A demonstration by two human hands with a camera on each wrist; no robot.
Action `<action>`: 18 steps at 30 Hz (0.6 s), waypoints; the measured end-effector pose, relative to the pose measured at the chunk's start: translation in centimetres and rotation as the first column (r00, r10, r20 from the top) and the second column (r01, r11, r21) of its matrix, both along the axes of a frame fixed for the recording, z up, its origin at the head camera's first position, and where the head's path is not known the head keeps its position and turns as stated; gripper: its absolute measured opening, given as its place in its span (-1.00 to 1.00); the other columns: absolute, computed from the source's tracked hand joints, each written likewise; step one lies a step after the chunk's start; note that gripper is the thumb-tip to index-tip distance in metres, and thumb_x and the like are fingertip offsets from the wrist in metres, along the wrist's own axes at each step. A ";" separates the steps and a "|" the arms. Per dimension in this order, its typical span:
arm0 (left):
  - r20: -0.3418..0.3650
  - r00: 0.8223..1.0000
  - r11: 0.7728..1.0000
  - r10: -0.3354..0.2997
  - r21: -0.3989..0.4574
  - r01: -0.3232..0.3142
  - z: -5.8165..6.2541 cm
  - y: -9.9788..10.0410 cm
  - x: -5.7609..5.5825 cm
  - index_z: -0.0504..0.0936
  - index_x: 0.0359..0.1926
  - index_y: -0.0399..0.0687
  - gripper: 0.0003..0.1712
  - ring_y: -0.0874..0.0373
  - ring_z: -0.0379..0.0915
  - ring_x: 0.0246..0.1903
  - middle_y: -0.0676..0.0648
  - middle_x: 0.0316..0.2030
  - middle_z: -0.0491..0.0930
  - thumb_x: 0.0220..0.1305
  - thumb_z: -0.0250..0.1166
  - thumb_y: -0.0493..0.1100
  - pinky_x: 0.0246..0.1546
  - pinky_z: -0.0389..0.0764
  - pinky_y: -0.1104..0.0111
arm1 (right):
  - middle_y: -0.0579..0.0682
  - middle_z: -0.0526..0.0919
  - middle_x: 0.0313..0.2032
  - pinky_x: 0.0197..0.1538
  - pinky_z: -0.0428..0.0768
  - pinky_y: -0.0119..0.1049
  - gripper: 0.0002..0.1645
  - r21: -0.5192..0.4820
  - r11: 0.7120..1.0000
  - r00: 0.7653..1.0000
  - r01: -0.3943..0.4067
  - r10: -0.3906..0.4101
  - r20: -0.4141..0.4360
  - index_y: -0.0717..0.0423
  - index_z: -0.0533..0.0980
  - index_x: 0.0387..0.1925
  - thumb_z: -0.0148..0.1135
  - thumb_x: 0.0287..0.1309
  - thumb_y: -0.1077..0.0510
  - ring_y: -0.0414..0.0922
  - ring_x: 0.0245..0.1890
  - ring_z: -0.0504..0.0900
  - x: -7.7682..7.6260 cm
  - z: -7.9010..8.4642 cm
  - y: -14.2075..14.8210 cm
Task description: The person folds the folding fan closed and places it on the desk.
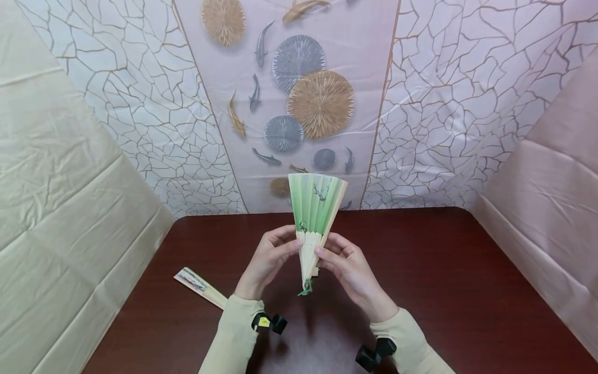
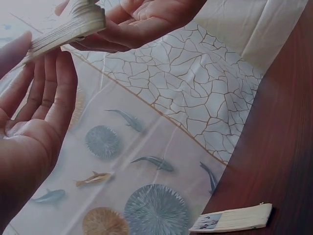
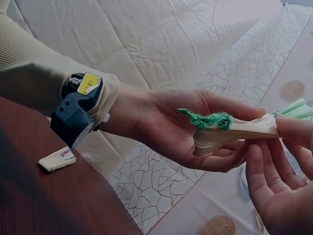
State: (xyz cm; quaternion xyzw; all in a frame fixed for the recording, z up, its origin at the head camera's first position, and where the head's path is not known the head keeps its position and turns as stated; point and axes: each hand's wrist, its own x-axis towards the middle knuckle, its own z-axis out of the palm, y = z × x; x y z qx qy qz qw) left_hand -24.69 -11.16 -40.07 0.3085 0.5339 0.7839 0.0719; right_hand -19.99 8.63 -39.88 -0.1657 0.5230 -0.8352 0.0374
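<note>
A green hand fan [image 1: 317, 202] with pale ribs stands partly spread above the table, its narrow end down with a green cord tassel [image 3: 208, 120] there. From the left side, my left hand [image 1: 269, 259] pinches the ribs between thumb and fingers. My right hand [image 1: 350, 267] grips the ribs from the other side, thumb in front and fingers behind. Dark twig-like prints show on the green leaf. In the left wrist view the ribs [image 2: 66, 34] appear from the narrow end, between both hands.
On the dark red-brown table [image 1: 444, 280], a folded fan [image 1: 202, 287] with a printed picture lies left, near the left forearm. A small pale end [image 1: 315, 271] shows behind the green fan; its kind is unclear. Patterned cloth [image 1: 448, 104] hangs beyond the table.
</note>
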 end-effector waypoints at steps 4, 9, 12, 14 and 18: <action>0.004 1.000 1.000 0.005 0.000 -0.005 0.1 0.0 -0.1 0.69 0.12 -0.01 -0.60 0.17 0.60 -0.12 -0.05 -0.06 0.68 0.34 0.21 -0.41 -0.07 0.66 0.32 | -0.04 0.72 -0.13 -0.10 0.69 -0.29 -0.65 -0.001 1.000 1.000 -0.002 0.002 0.004 0.01 0.60 0.03 0.20 0.32 0.40 -0.16 -0.18 0.69 -0.1 0.0 0.0; -0.012 1.000 1.000 0.012 -0.007 -0.012 0.1 0.0 0.0 0.61 0.24 -0.13 -0.54 0.16 0.60 -0.13 -0.06 -0.06 0.69 0.35 0.21 -0.41 -0.13 0.68 0.32 | -0.04 0.72 -0.11 -0.11 0.68 -0.30 -0.64 -0.002 1.000 1.000 -0.006 0.006 0.005 -0.01 0.60 0.04 0.19 0.32 0.40 -0.15 -0.19 0.69 -0.1 -0.1 0.0; -0.022 1.000 1.000 0.009 -0.009 -0.009 0.2 0.0 0.0 0.57 0.27 -0.22 -0.53 0.15 0.60 -0.14 -0.07 -0.08 0.69 0.35 0.23 -0.40 -0.16 0.68 0.32 | -0.03 0.71 -0.11 -0.11 0.68 -0.30 -0.64 0.000 1.000 1.000 -0.005 0.005 0.005 0.00 0.60 0.05 0.20 0.32 0.40 -0.15 -0.20 0.69 -0.1 -0.1 -0.1; -0.020 1.000 1.000 0.007 -0.012 -0.008 0.2 0.0 0.0 0.56 0.27 -0.25 -0.53 0.15 0.60 -0.15 -0.08 -0.09 0.70 0.34 0.24 -0.38 -0.18 0.68 0.32 | -0.03 0.71 -0.10 -0.10 0.68 -0.30 -0.63 0.002 1.000 1.000 -0.006 0.006 0.007 0.01 0.59 0.06 0.20 0.31 0.40 -0.14 -0.19 0.69 -0.1 -0.1 -0.1; -0.006 1.000 1.000 0.007 -0.031 -0.008 0.3 0.2 0.0 0.54 0.28 -0.30 -0.51 0.14 0.61 -0.17 -0.09 -0.11 0.70 0.33 0.28 -0.35 -0.20 0.68 0.30 | -0.01 0.69 -0.08 -0.09 0.68 -0.29 -0.63 0.011 1.000 1.000 -0.004 0.004 0.009 0.05 0.58 0.08 0.19 0.31 0.41 -0.13 -0.18 0.70 -0.2 0.0 0.1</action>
